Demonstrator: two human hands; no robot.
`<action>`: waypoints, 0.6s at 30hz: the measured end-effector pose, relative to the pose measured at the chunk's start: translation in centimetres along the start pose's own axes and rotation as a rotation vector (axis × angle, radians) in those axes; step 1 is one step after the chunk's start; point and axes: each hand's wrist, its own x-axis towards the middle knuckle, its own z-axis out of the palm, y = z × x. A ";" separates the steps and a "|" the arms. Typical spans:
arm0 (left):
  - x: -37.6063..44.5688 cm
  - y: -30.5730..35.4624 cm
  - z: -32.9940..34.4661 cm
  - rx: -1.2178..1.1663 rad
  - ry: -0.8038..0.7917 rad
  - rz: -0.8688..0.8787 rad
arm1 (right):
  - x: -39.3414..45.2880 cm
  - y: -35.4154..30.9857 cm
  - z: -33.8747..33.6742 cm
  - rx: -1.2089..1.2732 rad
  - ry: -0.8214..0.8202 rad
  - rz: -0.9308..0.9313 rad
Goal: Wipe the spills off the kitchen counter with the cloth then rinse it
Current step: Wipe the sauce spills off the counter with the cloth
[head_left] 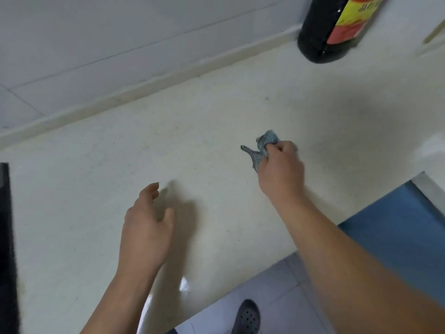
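Observation:
A pale cream kitchen counter (101,169) fills most of the view. My right hand (280,169) is closed on a small bunched blue-grey cloth (266,141), which it holds against the counter right of the middle; a patterned corner of the cloth sticks out to the left. My left hand (144,225) hovers just above the counter nearer to me, fingers loosely apart, holding nothing. A faint wet sheen shows near the counter's front edge. I cannot make out any distinct spill.
A dark bottle with a yellow and red label (330,27) stands at the back right by the tiled wall (96,39). A black object (6,237) borders the left edge. Beyond the counter's front edge are a blue cabinet front (397,232), grey floor tiles and a dark shoe (246,318).

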 end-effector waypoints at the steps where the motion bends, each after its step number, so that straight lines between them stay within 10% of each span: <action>1: 0.3 0.6 0.7 0.000 0.000 0.003 | -0.7 -0.2 -0.2 -0.015 -0.024 -0.058; 7: 2.0 5.5 3.4 -0.021 0.050 0.028 | -11.1 -3.1 -1.1 0.158 -0.399 -0.663; 18: 8.2 13.7 8.9 -0.038 -0.052 0.101 | 2.6 -0.7 -0.7 0.155 -0.244 -0.390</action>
